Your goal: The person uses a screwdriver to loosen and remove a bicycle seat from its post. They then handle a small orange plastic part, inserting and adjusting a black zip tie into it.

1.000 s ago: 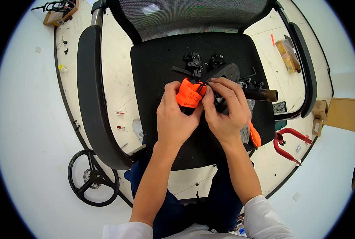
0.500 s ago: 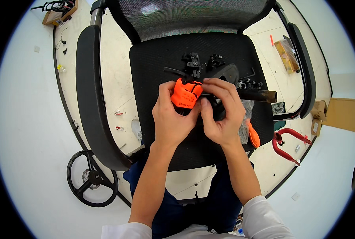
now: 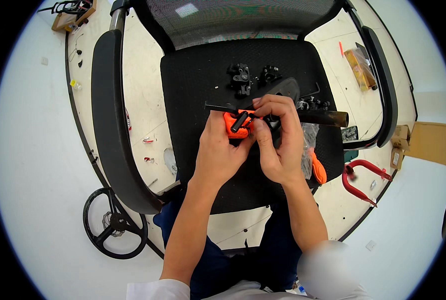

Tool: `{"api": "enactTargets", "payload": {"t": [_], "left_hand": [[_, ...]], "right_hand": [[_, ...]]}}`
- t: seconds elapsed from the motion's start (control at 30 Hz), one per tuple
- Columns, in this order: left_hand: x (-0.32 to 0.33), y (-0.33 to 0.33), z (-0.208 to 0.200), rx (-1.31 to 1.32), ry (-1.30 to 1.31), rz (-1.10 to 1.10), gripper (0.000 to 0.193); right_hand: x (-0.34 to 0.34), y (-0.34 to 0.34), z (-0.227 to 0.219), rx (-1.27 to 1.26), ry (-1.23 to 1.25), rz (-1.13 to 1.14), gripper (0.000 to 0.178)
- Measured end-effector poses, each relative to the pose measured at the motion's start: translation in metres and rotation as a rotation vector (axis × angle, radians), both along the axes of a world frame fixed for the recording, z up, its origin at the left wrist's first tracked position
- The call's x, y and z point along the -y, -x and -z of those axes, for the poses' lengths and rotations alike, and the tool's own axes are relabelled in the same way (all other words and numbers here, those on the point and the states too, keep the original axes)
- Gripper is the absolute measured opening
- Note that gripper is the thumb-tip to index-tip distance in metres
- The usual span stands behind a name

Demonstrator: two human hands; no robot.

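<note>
Two hands together over the chair seat (image 3: 193,85), both closed on one small orange part (image 3: 237,126). Left hand (image 3: 218,152) cups it from below and behind; right hand (image 3: 278,145) pinches a short black piece (image 3: 240,121) against its top face, thumb and forefinger doing the work. The part sits mid-seat, just above the fabric.

To do this well, judging by the grip: hold the orange body still with the left, let only the right fingertips move, keep the black piece square to its seat. Small fit, so don't force it.

Around: loose black fittings (image 3: 240,77) lie further back on the seat, well apart from the hands. A dark tube (image 3: 323,118) runs right from under the right hand and crowds its knuckles. Orange-handled tool (image 3: 317,170) lies near the right wrist. Red frame piece (image 3: 360,177) and black wheel (image 3: 114,227) are on the floor, clear of the work.
</note>
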State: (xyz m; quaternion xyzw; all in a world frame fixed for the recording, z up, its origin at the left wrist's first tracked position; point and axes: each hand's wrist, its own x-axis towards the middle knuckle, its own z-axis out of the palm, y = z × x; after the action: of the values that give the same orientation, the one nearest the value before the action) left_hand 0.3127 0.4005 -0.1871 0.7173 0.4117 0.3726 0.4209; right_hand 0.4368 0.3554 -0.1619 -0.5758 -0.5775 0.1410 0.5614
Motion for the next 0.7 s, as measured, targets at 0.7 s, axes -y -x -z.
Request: {"api": "enactTargets", "payload": {"t": [0.7], "left_hand": [[-0.008, 0.006, -0.002, -0.036, 0.072, 0.021, 0.053]], "right_hand": [[0.001, 0.019, 0.006, 0.352, -0.125, 0.141, 0.026]]}}
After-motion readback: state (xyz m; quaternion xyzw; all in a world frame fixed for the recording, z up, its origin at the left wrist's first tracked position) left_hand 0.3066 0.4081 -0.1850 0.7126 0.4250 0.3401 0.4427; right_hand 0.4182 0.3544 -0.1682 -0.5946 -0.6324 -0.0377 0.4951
